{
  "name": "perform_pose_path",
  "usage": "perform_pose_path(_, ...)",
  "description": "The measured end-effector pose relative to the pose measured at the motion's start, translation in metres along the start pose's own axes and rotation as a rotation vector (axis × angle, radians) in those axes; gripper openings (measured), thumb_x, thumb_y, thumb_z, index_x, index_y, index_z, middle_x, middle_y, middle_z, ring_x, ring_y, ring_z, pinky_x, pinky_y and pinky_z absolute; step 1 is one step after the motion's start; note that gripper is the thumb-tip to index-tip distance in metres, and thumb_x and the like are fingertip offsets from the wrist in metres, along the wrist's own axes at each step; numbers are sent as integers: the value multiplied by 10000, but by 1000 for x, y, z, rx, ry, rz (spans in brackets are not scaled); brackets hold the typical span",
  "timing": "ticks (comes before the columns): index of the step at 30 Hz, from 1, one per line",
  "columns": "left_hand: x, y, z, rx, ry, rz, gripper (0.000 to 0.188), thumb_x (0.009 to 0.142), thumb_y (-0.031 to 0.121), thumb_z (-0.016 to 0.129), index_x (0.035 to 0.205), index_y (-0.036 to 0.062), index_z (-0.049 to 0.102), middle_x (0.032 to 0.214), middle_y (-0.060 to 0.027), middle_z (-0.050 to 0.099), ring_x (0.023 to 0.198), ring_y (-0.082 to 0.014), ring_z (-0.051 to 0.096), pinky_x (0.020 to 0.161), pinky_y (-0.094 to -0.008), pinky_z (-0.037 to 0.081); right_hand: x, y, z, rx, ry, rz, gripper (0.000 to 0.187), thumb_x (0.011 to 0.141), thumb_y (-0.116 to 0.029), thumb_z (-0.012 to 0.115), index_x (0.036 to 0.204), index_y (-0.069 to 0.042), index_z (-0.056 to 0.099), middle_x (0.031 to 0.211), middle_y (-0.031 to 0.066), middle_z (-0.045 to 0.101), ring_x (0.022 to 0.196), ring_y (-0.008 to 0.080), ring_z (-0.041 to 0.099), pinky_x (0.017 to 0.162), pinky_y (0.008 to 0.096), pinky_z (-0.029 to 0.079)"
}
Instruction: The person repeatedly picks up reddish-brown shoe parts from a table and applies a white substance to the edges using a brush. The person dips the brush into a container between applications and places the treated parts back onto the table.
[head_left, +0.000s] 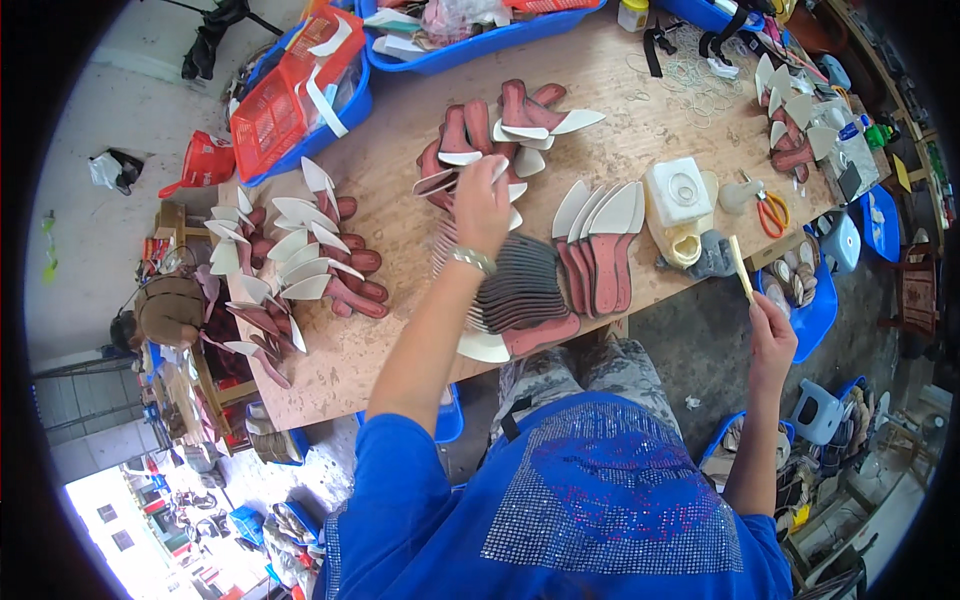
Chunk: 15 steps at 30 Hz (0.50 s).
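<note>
My left hand (482, 215) is over the middle of the wooden table, fingers closed on a reddish insole (432, 183) with a white flap, at the near side of a loose pile of insoles (515, 110). Below my wrist lies a fanned stack of dark-edged insoles (520, 280). Right of it, several insoles with white tips (600, 260) overlap in a row. Beyond the table's near edge, my right hand (772, 342) grips a pale, flat-handled brush (741, 268), held upright. Next to the brush stands a white plastic glue container (678, 195) with a crusted opening.
More white-tipped insoles (300, 250) lie in rows at the left, others (790, 125) at the far right. Orange-handled pliers (772, 213) and a small bottle (738, 193) lie beside the glue container. Blue bins (480, 45) line the back; a bin of shoes (815, 290) stands right.
</note>
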<state>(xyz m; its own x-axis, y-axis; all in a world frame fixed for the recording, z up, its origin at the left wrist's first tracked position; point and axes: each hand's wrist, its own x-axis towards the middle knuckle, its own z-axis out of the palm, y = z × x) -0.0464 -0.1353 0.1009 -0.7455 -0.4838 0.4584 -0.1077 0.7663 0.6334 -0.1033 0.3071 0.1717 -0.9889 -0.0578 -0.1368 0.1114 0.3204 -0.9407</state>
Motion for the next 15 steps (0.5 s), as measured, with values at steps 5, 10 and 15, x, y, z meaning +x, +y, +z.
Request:
perform_pose_path(5, 77, -41, 41, 451, -270, 88, 318, 861, 130, 658, 1176, 86, 649, 1128, -135, 654, 1092, -346, 604, 925, -441, 486, 9, 18, -23, -18, -8, -2, 241, 947, -118, 683, 1162, -14, 717, 764, -79, 597, 546, -19, 395, 475, 173, 269)
perform_pose_path(10, 100, -68, 87, 604, -569, -35, 264, 845, 236, 716, 1098, 162, 732, 1137, -112, 681, 1090, -333, 632, 925, -447, 506, 10, 27, -51, -4, 48, 93, 241, 921, -83, 712, 1149, -3, 716, 805, -67, 600, 614, -13, 437, 529, 159, 290)
perform_pose_path(15, 142, -89, 59, 65, 0, -337, 288, 978, 255, 591, 1177, 62, 669, 1156, -140, 692, 1067, -294, 656, 944, -401, 494, 20, 36, -70, 84, 49, 141, 234, 923, -72, 704, 1143, 9, 712, 846, -46, 632, 649, -7, 467, 557, 155, 308)
